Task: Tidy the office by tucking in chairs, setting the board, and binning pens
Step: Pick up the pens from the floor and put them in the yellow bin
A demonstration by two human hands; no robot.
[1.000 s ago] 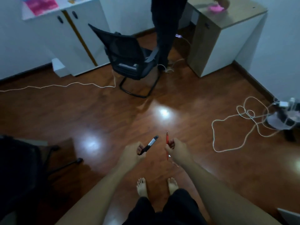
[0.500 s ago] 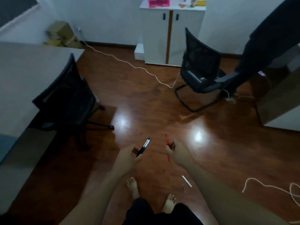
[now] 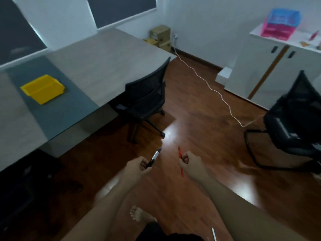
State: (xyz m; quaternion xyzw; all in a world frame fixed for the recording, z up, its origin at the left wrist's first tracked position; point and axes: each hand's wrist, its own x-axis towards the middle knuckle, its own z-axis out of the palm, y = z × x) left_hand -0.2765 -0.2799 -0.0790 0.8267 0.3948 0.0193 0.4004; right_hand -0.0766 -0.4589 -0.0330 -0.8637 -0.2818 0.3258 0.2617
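Note:
My left hand grips a black marker with a silver band, its tip pointing up and right. A thin red pen stands nearly upright in my right hand, which is curled round it. Both hands hover over the wooden floor in front of me. A yellow bin sits on the grey desk at the left. One black mesh chair stands partly under the desk's edge. Another black chair stands out on the floor at the right.
A white cable runs across the floor from the wall socket toward the right chair. A white cabinet with pink trays on top stands at the back right. Cardboard boxes sit in the corner. A white stick lies by my feet.
The view has swung left, bringing the desk and yellow bin into sight and moving the right chair to the edge. Both hands keep hold of their pens.

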